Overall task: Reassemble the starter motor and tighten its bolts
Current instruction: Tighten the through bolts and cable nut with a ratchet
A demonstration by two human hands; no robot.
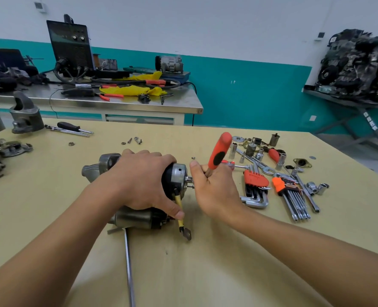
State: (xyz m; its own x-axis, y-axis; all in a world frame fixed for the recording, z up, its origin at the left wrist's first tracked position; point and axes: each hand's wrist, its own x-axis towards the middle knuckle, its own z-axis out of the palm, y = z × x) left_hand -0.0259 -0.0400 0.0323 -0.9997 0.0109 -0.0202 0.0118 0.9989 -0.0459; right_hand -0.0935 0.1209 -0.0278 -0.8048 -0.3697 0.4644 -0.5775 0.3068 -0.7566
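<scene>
Starter motor [176, 176]: lies on its side near the middle of the wooden table [228, 262], cast nose to the left, silver end cap to the right, solenoid on the near side.
Left hand [139, 180]: laid over the motor body, fingers curled round it, thumb reaching down the near side; it grips the motor.
Right hand [214, 187]: just right of the end cap, fingers curled tight round a red-handled tool [220, 149] just below its handle, thumb raised towards the cap.
Tool position: the handle sticks up and away from the fist, tilted right; its working end is hidden behind the hand, so whether it sits on a bolt cannot be told.
Studs [190, 180]: small metal ends stick out of the cap face, touching or just beside the right hand.
Yellow lead [179, 204]: runs from the cap's edge down under the left thumb to a flat lug on the table.
Long rod [128, 262]: lies on the table from under the solenoid towards the viewer.
Hex key sets [255, 180]: two fans in red and orange holders, just right of the right hand.
Sockets [250, 149]: scattered with spanners beyond the hex keys.
Loose fasteners [135, 140]: small screws and washers beyond the motor.
Black-handled screwdriver [69, 126]: far left, near a grey cast housing [26, 116].
Steel bench [95, 100]: behind the table, bearing a black machine and yellow cloth.
</scene>
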